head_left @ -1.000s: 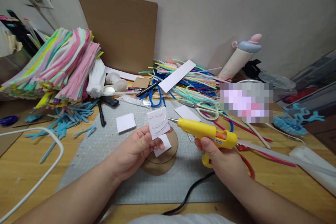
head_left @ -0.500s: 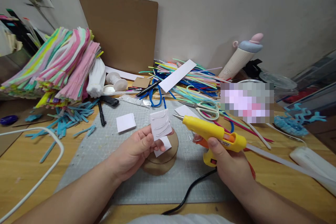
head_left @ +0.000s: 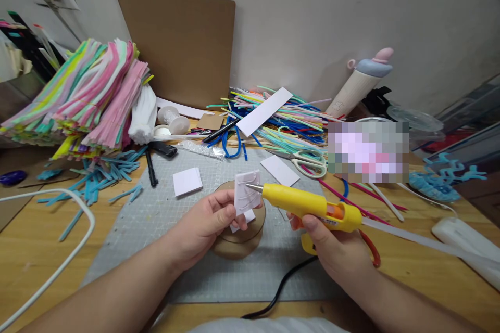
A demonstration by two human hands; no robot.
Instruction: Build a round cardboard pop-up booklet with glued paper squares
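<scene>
mat (head_left: pixel 219 281) on desk (head_left: pixel 23 263), wall (head_left: pixel 289 26), glue gun (head_left: pixel 297 199)

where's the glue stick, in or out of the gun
Partly in: the glue stick juts from the rear of the yellow glue gun.

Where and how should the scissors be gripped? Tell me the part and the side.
Grip the pale handle loops, probably from above and the right: the scissors lie with their loops to the right and pointed blades to the left, while the glue gun in the right hand is on their near side.
</scene>
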